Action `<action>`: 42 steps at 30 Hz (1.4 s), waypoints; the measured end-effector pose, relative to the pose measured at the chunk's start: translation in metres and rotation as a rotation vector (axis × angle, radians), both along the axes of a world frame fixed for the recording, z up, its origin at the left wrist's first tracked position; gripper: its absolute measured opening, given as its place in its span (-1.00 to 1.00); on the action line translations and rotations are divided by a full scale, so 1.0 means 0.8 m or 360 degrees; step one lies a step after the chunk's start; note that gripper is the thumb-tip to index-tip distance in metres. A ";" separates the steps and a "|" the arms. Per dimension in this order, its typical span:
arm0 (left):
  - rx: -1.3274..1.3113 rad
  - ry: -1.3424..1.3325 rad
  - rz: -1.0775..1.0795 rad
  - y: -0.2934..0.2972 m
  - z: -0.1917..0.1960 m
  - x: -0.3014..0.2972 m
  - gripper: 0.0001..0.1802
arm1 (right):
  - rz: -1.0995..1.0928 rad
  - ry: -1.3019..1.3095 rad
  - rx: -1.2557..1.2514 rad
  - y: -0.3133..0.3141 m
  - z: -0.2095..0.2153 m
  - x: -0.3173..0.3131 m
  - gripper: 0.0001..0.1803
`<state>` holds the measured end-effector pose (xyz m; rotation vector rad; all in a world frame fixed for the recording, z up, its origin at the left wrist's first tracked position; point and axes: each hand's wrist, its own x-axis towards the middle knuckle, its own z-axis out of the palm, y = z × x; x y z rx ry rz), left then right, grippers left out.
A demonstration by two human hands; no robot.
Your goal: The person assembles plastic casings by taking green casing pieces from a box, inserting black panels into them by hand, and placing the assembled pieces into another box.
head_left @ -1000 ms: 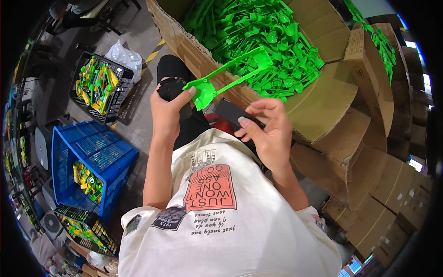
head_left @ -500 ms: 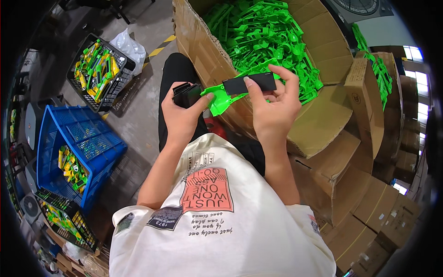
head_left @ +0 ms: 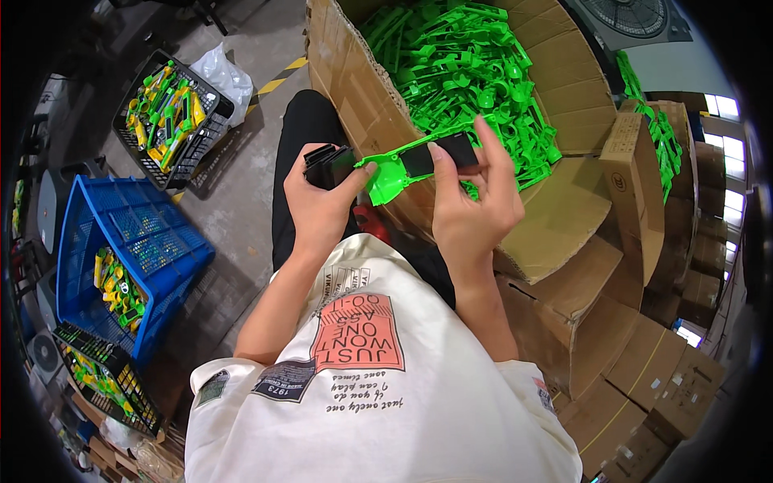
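Note:
My left hand is closed round a stack of thin black rectangular plates. Its thumb also presses on the wide end of a bright green plastic part. That part stretches to the right, toward my other hand. A single black plate lies against the green part's long section, and my right hand grips it there with the thumb on its face. The index finger of that hand reaches up along the green part's far end. The remaining fingers are partly hidden behind the plate.
Ahead stands a large cardboard box heaped with similar green parts. To the left are a black crate of green and yellow pieces and a tilted blue basket. Cardboard cartons pile up on the right.
The black plate under my right hand now sits lower and more in line with the green part. My right index finger has straightened upward. My left hand keeps its grip.

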<state>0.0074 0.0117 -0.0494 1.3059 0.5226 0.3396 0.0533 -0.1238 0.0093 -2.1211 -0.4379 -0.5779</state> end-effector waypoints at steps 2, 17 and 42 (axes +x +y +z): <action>0.0004 -0.0004 -0.0008 -0.002 0.002 0.002 -0.72 | -0.0023 -0.0098 0.0044 -0.002 -0.007 0.000 -0.63; 0.0024 0.0017 0.0077 -0.008 0.001 0.004 -0.70 | -0.0108 -0.0172 -0.0048 -0.017 -0.002 0.012 -0.79; 0.0293 0.0029 0.0115 -0.013 0.007 0.004 -0.68 | -0.0129 -0.0068 0.0027 -0.011 0.015 0.016 -0.82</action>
